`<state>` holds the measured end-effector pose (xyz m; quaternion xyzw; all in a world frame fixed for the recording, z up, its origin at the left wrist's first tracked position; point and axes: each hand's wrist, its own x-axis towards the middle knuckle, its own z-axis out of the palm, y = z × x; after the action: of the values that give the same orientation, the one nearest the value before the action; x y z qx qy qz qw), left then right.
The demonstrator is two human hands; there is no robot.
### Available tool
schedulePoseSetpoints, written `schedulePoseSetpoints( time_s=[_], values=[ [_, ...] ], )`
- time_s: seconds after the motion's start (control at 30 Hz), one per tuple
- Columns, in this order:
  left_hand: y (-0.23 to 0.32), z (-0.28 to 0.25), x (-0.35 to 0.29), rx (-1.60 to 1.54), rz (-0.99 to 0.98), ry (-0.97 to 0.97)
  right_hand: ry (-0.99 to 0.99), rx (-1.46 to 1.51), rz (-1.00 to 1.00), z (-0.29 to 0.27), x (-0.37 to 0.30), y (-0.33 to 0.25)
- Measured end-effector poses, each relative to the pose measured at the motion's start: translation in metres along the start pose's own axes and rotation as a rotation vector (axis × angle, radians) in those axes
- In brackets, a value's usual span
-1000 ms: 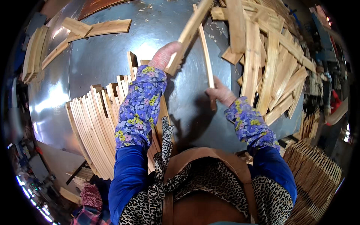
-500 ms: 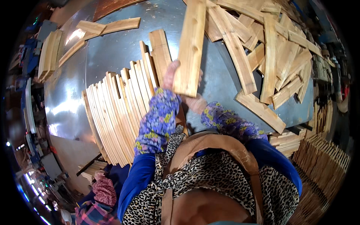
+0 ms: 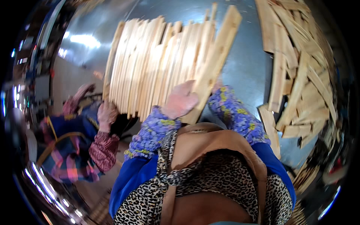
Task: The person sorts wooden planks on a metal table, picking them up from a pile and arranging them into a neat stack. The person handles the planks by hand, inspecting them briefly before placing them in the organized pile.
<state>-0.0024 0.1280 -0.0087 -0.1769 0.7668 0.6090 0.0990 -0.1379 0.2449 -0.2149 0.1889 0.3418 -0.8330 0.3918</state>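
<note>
A long pale wooden board [image 3: 219,52] leans tilted at the right end of a row of boards standing on edge [image 3: 150,67]. Its near end comes close to my apron. My left hand [image 3: 180,101] is at the board's left edge, thumb over its face and fingers along the edge, beside the near ends of the row. My right hand [image 3: 217,85] grips the board from the right; most of its fingers are hidden behind the wood. Both forearms wear flowered sleeve covers.
A loose heap of boards [image 3: 300,82] covers the right side of the metal table [image 3: 247,63]. At the left, a co-worker's hand [image 3: 107,114] is at the near end of the row's outermost board. More stacked wood [image 3: 305,176] stands below the table's right edge.
My view has turned and moved left, so the row now appears more central. The board, raised before me earlier, has come down beside the row's right end. The co-worker has come nearer the row.
</note>
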Motion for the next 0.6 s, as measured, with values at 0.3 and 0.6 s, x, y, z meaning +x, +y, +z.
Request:
schedulePoseSetpoints(
  time_s=[0.3,0.6],
  values=[
    [-0.023,0.060,0.008,0.399,-0.414,0.009,-0.414,0.203,0.057,-0.048,-0.048,-0.044],
    [-0.111,0.097,-0.030,0.503,-0.141,0.290,0.143,-0.547,-0.091,0.028,-0.026,-0.066]
  ],
)
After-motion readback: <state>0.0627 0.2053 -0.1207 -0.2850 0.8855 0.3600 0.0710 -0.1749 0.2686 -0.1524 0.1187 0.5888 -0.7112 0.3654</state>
